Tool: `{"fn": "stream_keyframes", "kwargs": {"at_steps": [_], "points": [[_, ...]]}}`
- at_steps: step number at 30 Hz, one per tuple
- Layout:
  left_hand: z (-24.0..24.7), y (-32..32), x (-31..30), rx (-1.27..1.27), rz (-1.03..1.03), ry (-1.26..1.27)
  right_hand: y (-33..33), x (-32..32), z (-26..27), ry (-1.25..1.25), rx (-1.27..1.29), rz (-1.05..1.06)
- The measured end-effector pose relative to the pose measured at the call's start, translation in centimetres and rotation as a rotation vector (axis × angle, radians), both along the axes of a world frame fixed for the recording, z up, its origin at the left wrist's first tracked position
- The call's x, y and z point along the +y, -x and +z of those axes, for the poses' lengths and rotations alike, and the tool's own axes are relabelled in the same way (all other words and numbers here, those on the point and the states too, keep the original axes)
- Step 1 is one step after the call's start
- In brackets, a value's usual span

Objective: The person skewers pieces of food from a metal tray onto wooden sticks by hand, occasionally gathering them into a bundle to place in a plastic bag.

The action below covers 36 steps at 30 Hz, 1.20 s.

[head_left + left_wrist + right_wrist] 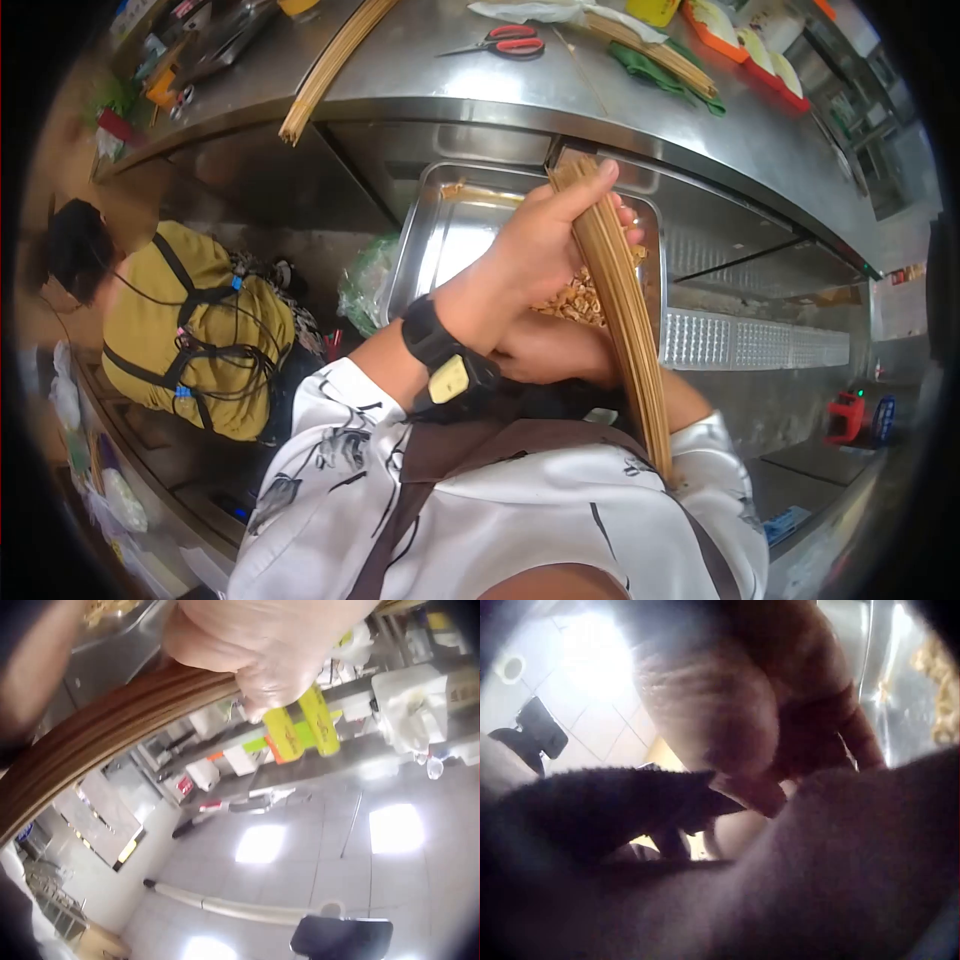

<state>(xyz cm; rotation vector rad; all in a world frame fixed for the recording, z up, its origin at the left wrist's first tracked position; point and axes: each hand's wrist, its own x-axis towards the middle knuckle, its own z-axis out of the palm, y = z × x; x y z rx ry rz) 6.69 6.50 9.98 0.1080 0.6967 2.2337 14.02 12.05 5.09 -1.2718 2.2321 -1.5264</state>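
My left hand (545, 235) grips a thick bundle of thin bamboo skewers (625, 310) near its upper end, thumb along the top and fingertips showing on the far side. The bundle slants down across the right forearm to the right sleeve. In the left wrist view the same bundle (112, 720) runs out from under the left hand (255, 637). My right hand (545, 345) lies below the left wrist, beside its black strap (430, 330); its fingers are hidden in the head view. The right wrist view is dark and close on skin (712, 705).
A metal tray (412, 240) with small pale-orange food pieces (575, 300) stands beyond the hands. On the steel counter (420, 85) lie red-handled scissors (510, 42) and more skewers (335, 65). A person in a mustard top (200, 340) bends at the left, near a plastic bag (368, 280).
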Motion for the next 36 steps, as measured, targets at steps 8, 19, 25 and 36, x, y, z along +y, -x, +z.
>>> {"fn": "stream_keyframes", "kwargs": {"at_steps": [8,19,25,36], "points": [[-1.8,1.7,-2.6,0.253,0.043,0.380,1.2,1.8,0.3,-0.301,-0.306,-0.378],[-3.1,2.4,-2.6,0.253,0.060,0.446,0.9,3.6,-0.5,-0.282,-0.361,-0.525],[-4.0,1.9,-2.6,0.271,0.081,0.389,1.8,3.5,-0.8,-0.256,-0.511,-0.611],[-3.8,1.7,-0.2,0.277,0.090,0.415,1.5,3.0,-2.5,-0.162,-0.311,-0.659]]}}
